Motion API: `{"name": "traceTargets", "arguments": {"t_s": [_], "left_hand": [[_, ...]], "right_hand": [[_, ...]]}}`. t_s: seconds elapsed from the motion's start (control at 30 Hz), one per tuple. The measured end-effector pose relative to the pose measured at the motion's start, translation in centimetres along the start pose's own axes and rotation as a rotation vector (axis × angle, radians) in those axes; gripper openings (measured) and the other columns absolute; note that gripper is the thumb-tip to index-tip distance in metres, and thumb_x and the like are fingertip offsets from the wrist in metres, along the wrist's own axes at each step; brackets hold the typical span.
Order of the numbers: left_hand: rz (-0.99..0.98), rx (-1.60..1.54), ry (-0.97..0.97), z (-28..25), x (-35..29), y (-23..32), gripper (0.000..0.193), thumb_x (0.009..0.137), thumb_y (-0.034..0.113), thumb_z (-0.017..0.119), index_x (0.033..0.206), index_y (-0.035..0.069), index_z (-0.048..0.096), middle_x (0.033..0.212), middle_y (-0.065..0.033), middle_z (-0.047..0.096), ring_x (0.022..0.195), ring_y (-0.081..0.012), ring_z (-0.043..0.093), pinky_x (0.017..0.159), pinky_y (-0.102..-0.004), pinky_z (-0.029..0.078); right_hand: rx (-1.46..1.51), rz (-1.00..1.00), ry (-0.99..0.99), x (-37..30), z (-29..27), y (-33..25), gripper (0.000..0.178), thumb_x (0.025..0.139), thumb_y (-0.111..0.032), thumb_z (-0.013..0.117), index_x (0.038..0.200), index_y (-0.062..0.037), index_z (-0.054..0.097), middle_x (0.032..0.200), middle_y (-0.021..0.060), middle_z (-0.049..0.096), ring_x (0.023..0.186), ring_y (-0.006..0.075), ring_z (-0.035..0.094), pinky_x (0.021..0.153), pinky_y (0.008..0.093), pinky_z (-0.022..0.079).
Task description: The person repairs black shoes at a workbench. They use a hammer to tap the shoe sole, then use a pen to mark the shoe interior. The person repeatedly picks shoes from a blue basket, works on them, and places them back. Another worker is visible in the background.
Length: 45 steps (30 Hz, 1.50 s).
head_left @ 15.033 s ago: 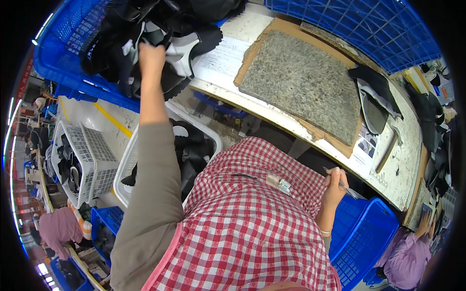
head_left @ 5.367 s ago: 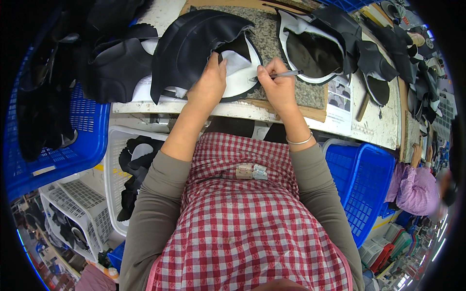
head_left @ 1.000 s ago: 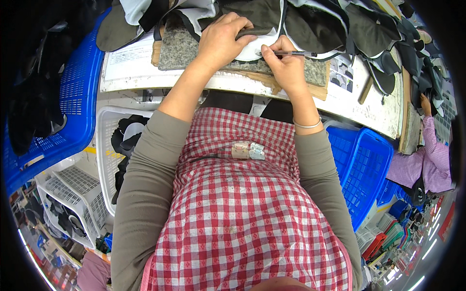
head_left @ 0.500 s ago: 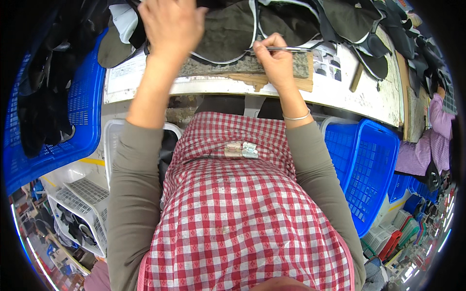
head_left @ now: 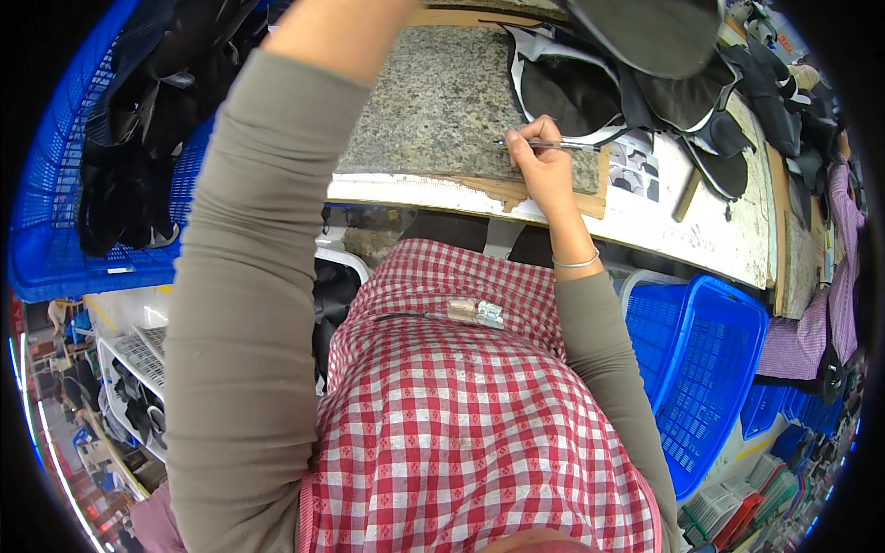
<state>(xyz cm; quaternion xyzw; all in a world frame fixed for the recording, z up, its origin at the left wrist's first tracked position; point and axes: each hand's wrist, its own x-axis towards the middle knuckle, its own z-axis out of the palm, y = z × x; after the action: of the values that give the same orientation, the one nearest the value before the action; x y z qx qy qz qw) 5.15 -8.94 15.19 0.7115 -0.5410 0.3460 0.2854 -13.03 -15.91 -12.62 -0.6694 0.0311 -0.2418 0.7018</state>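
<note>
My right hand (head_left: 544,166) grips a pen (head_left: 558,144), its tip pointing left over a speckled grey stone slab (head_left: 424,101). My left arm reaches across the slab's left side and past the upper edge, so that hand is out of view. Just beyond the pen lies a dark fabric piece (head_left: 572,92) with white edging, shaped like a shoe upper. A smooth dark rounded piece (head_left: 650,32) overlaps the far right side of the pile; whether anything holds it is hidden.
A blue basket (head_left: 120,276) with black pieces stands at left. Blue baskets (head_left: 710,387) sit below the table's right side. A photo sheet (head_left: 636,166) and a short wooden stick (head_left: 687,195) lie on the white table (head_left: 728,235). A person in a checked sleeve (head_left: 843,207) is at far right.
My left hand has gone up and out of view. The dark white-edged piece is off the slab, baring its stone, and a smooth dark piece appears at upper right. The pen stays in my right hand.
</note>
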Motion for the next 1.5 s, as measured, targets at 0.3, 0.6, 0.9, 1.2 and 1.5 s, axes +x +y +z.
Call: {"name": "traceTargets", "arguments": {"t_s": [0.3, 0.6, 0.9, 1.2, 1.5], "left_hand": [[-0.782, 0.438, -0.127, -7.6, -34.2, -12.7, 0.075, 0.068, 0.01, 0.075, 0.139, 0.0, 0.053, 0.139, -0.0225, 0.054, 0.127, -0.039, 0.051, 0.11, -0.0447, 0.038], [-0.636, 0.615, -0.658, -8.0, -36.3, -20.6, 0.044, 0.093, 0.013, 0.065, 0.136, 0.005, 0.058, 0.131, -0.0194, 0.061, 0.122, -0.037, 0.058, 0.104, -0.0435, 0.048], [-0.629, 0.321, -0.727, -3.9, -35.6, -20.8, 0.071, 0.083, 0.045, 0.081, 0.131, -0.002, 0.058, 0.135, -0.0243, 0.053, 0.126, -0.0444, 0.05, 0.1, -0.0528, 0.048], [-0.67, 0.643, -0.329, -4.7, -29.3, -23.5, 0.024, 0.09, 0.023, 0.064, 0.101, 0.002, 0.064, 0.094, -0.0254, 0.072, 0.087, -0.0475, 0.071, 0.079, -0.0578, 0.056], [-0.687, -0.106, -0.774, -1.2, -13.6, -7.6, 0.038, 0.088, 0.031, 0.064, 0.109, 0.0, 0.07, 0.087, -0.0263, 0.07, 0.085, -0.046, 0.07, 0.081, -0.0508, 0.056]], "right_hand": [[-0.171, -0.035, -0.061, -0.6, 0.6, -1.9, 0.018, 0.096, -0.011, 0.072, 0.088, -0.0077, 0.056, 0.076, -0.0039, 0.054, 0.071, 0.0039, 0.048, 0.064, 0.023, 0.041], [-0.226, -0.164, 0.005, 0.0, 1.2, -0.5, 0.016, 0.097, -0.009, 0.069, 0.091, -0.0071, 0.054, 0.074, -0.0006, 0.056, 0.068, 0.0053, 0.049, 0.061, 0.0244, 0.041], [-0.195, -0.022, 0.045, -0.5, 0.6, 0.0, 0.021, 0.095, -0.015, 0.074, 0.087, -0.0059, 0.057, 0.075, -0.0021, 0.056, 0.07, 0.0057, 0.049, 0.062, 0.0249, 0.042], [-0.152, 0.018, -0.006, -0.6, 0.1, 0.0, 0.024, 0.097, -0.018, 0.073, 0.088, -0.0067, 0.053, 0.073, -0.0044, 0.054, 0.066, 0.0034, 0.045, 0.061, 0.0225, 0.038], [-0.032, -0.024, -0.023, -0.4, 0.2, -0.5, 0.014, 0.102, -0.011, 0.065, 0.096, -0.0064, 0.053, 0.076, 0.0005, 0.058, 0.067, 0.0062, 0.05, 0.063, 0.0226, 0.041]]}}
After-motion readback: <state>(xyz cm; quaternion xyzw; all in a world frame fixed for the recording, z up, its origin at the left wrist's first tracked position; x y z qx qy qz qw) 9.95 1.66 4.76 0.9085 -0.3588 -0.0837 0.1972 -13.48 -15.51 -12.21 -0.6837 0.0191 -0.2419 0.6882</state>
